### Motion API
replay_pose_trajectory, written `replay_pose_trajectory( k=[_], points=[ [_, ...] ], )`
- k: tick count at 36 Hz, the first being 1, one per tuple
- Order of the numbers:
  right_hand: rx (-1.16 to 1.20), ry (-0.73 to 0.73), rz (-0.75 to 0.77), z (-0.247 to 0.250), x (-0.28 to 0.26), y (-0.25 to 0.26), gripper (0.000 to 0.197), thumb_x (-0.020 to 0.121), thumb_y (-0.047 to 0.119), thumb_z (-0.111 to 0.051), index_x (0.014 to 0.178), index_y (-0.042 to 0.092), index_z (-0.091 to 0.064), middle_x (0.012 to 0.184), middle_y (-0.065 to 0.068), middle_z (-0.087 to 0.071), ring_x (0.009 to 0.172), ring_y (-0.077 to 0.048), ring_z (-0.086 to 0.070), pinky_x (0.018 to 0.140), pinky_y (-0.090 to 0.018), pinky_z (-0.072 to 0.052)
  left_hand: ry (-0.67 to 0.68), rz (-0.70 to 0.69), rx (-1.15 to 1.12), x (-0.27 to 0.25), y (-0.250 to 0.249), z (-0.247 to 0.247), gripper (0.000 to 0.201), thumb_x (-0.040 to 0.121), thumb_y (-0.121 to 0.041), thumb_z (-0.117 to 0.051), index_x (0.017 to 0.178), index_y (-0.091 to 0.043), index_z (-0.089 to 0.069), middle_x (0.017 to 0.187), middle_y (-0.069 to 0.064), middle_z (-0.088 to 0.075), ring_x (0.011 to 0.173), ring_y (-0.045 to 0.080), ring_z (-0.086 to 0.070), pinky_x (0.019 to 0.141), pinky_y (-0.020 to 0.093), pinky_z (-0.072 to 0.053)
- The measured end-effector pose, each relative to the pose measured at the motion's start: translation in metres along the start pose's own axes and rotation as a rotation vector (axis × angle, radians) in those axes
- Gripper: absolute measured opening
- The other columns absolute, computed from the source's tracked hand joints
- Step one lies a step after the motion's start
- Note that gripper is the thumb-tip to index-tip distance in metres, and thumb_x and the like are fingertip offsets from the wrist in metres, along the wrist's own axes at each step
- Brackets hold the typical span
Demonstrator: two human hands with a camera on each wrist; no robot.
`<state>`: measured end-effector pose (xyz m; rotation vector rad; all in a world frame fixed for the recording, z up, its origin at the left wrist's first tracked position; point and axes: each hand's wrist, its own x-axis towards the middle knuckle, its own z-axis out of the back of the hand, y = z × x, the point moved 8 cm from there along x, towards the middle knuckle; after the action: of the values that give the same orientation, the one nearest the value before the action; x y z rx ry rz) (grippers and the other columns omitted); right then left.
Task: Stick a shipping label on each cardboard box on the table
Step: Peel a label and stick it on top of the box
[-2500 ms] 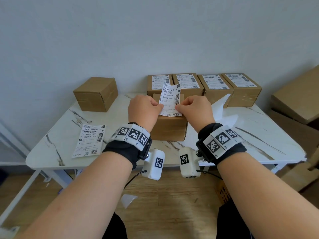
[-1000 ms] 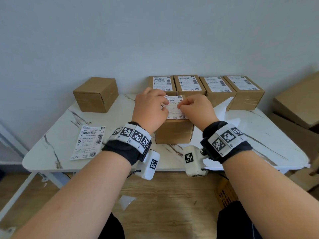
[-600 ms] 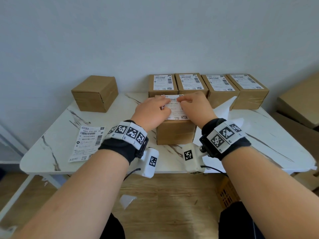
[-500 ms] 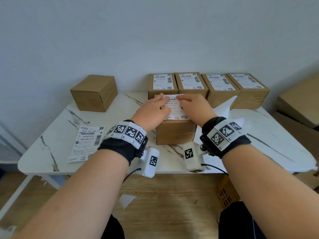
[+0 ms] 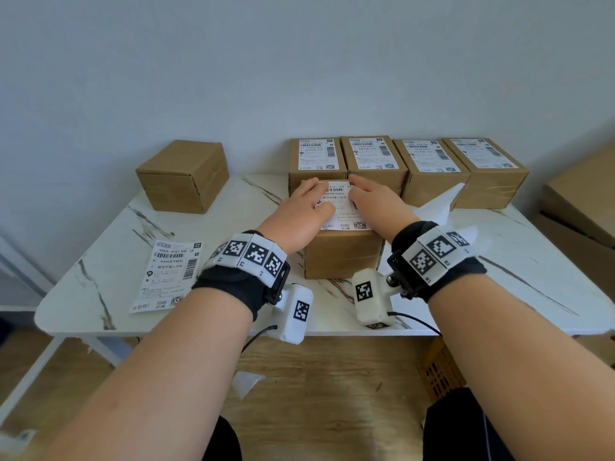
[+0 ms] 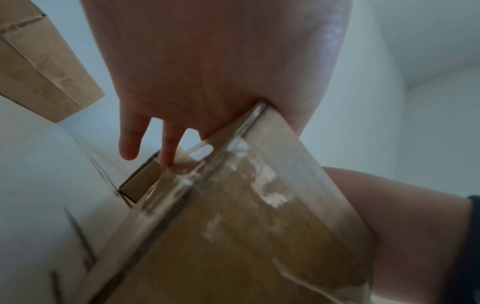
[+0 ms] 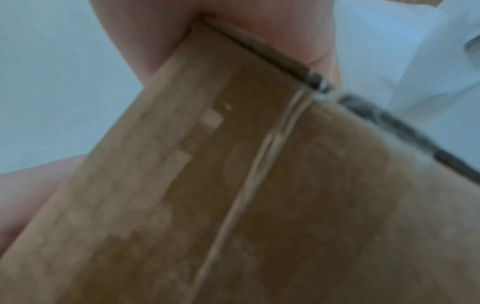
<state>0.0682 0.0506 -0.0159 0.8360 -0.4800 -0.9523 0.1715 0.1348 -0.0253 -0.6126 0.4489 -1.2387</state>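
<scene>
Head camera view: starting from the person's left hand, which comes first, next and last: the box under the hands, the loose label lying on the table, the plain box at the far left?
1. The box under the hands: the left hand rests on it.
2. Loose label: flat on the table, nearer left.
3. Plain box: far left, by the wall, though not by much.

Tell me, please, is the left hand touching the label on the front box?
Touching: in the head view the left hand lies flat across the label on the front box.

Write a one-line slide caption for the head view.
Both hands, left hand and right hand, press a shipping label flat onto the front cardboard box.
</scene>
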Motion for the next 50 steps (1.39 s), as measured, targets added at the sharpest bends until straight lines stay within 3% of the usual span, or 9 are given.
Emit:
replay_pose_trajectory(
  k=[12,15,18,23,29,34,40,44,50],
  points=[
    [0.037,0.008,0.063,0.008,-0.025,0.001,0.041,0.099,0.03,-0.048,0.14,0.029,-0.048,0.101,0.006,-0.055,0.084,-0.009,-0.062,0.075,-0.022,-0.052,-0.108,-0.006,0.001,-0.003,0.002,0.007,0.062,0.096,-0.041,-0.043,0.151,-0.023,-0.023,0.16,-0.006,-0.013,0.145,0.012,-0.018,0.117,0.036,-0.022],
    [0.096,-0.023,0.062,0.009,-0.032,-0.003,0.04,0.097,0.029,-0.052,0.138,0.027,-0.052,0.117,0.002,-0.06,0.093,-0.01,-0.062,0.08,-0.023,-0.051,-0.265,-0.036,0.07,-0.011,-0.001,0.018,0.048,0.091,-0.045,-0.051,0.134,-0.025,-0.048,0.142,-0.006,-0.042,0.131,0.016,-0.039,0.105,0.04,-0.04],
    [0.104,-0.089,0.083,0.014,-0.039,-0.002,0.036,0.096,0.027,-0.056,0.131,0.024,-0.059,0.13,-0.003,-0.06,0.108,-0.014,-0.06,0.086,-0.024,-0.05,-0.365,-0.066,0.117,-0.02,-0.009,0.026,0.039,0.089,-0.045,-0.057,0.121,-0.023,-0.059,0.122,-0.007,-0.049,0.117,0.013,-0.044,0.096,0.032,-0.044],
    [0.02,-0.147,0.114,0.018,-0.045,0.004,0.032,0.096,0.027,-0.056,0.127,0.022,-0.062,0.12,-0.005,-0.065,0.089,-0.011,-0.057,0.067,-0.018,-0.044,-0.247,-0.034,0.068,-0.025,-0.011,0.023,0.056,0.087,-0.046,-0.061,0.135,-0.019,-0.052,0.134,-0.005,-0.041,0.124,0.011,-0.041,0.101,0.025,-0.035],
    [0.098,-0.099,0.088,0.017,-0.051,0.003,0.037,0.095,0.025,-0.057,0.132,0.019,-0.06,0.126,-0.005,-0.063,0.105,-0.014,-0.059,0.091,-0.026,-0.048,-0.057,0.005,-0.022,-0.033,-0.008,0.016,0.068,0.09,-0.046,-0.058,0.149,-0.021,-0.033,0.154,-0.008,-0.022,0.139,0.008,-0.028,0.111,0.025,-0.023],
    [0.144,0.03,0.054,0.012,-0.061,-0.002,0.056,0.089,0.036,-0.065,0.142,0.028,-0.048,0.142,0.004,-0.049,0.127,-0.015,-0.048,0.109,-0.033,-0.039,0.041,-0.014,-0.072,-0.042,-0.009,0.008,0.063,0.098,-0.041,-0.046,0.152,-0.024,-0.018,0.158,-0.016,-0.01,0.138,-0.003,-0.017,0.104,0.014,-0.015],
    [0.116,0.057,0.047,0.01,-0.068,0.0,0.063,0.09,0.036,-0.064,0.147,0.027,-0.039,0.143,0.004,-0.048,0.127,-0.015,-0.048,0.109,-0.035,-0.04,0.029,0.011,-0.085,-0.044,-0.009,0.003,0.06,0.101,-0.039,-0.039,0.154,-0.024,-0.013,0.161,-0.01,0.001,0.147,0.006,-0.005,0.114,0.026,-0.01],
    [0.085,0.026,0.025,0.011,-0.069,0.003,0.065,0.089,0.035,-0.065,0.146,0.021,-0.037,0.134,0.004,-0.055,0.118,-0.016,-0.055,0.102,-0.037,-0.047,-0.085,0.02,-0.094,-0.049,-0.012,0.013,0.05,0.098,-0.038,-0.046,0.144,-0.022,-0.033,0.137,-0.014,-0.04,0.129,0.005,-0.038,0.099,0.022,-0.03],
    [-0.019,0.027,-0.016,0.009,-0.075,0.004,0.069,0.086,0.045,-0.065,0.142,0.016,-0.037,0.113,0.004,-0.054,0.098,-0.015,-0.056,0.076,-0.029,-0.054,-0.065,0.167,-0.084,-0.059,0.004,0.01,0.058,0.095,-0.055,-0.039,0.141,-0.019,-0.037,0.135,0.001,-0.053,0.11,0.021,-0.056,0.093,0.042,-0.051]
  ],
)
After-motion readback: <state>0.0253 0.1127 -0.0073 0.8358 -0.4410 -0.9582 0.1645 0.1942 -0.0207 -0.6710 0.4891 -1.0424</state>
